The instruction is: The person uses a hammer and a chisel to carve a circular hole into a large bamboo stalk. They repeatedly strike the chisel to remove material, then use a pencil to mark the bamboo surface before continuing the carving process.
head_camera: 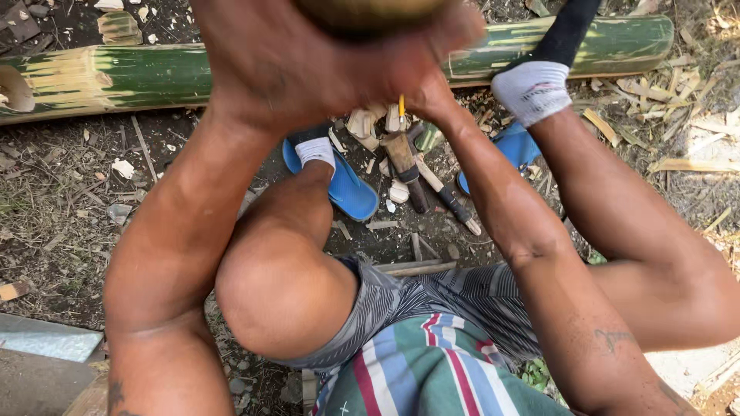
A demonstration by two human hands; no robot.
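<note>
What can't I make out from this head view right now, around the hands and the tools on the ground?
- Round brownish object: cut off by the top edge, wrapped by left hand and right hand; its kind is unclear.
- Fingers: blurred by closeness, so the grip is unclear.
- Tools on the ground: tops hidden behind the hands.
- Green bamboo pole: middle hidden by the hands.
- Right blue sandal: mostly hidden by the forearm.

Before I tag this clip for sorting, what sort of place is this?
Probably an outdoor woodworking spot on bare ground. A long green bamboo pole lies across the dirt, wood chips are scattered about, and hand tools lie between the person's feet.
</note>
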